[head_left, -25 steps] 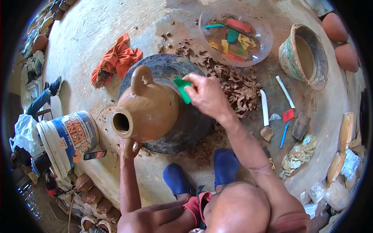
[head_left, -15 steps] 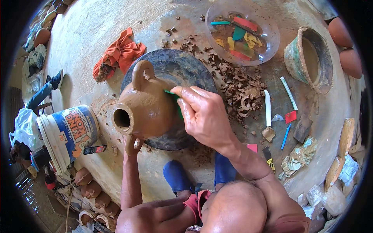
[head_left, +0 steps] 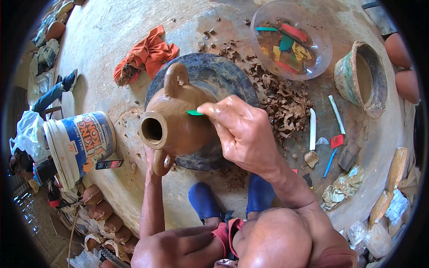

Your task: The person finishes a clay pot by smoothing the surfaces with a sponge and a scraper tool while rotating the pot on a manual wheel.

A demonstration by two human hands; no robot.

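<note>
A wet brown clay jug [head_left: 192, 129] with two loop handles is tilted over the dark round turntable [head_left: 241, 89], its mouth facing left and toward me. My right hand [head_left: 243, 134] is closed in a pinch on a thin green scraper [head_left: 195, 113], whose edge lies against the jug's upper side. My left hand [head_left: 150, 161] is at the jug's near left side, by the lower handle. Most of that hand is hidden behind the jug, and its fingers do not show.
An orange cloth [head_left: 149, 56] lies beyond the turntable. Clay shavings [head_left: 286, 107] are heaped to its right, below a clear basin [head_left: 325, 58] of water and scrapers. A paint bucket [head_left: 80, 147] and phone [head_left: 109, 164] are left; a clay pot [head_left: 348, 80] and small tools are right.
My right hand has turned, and the green scraper shows more of its face on the jug. The whole scene has shifted slightly rightward in view.
</note>
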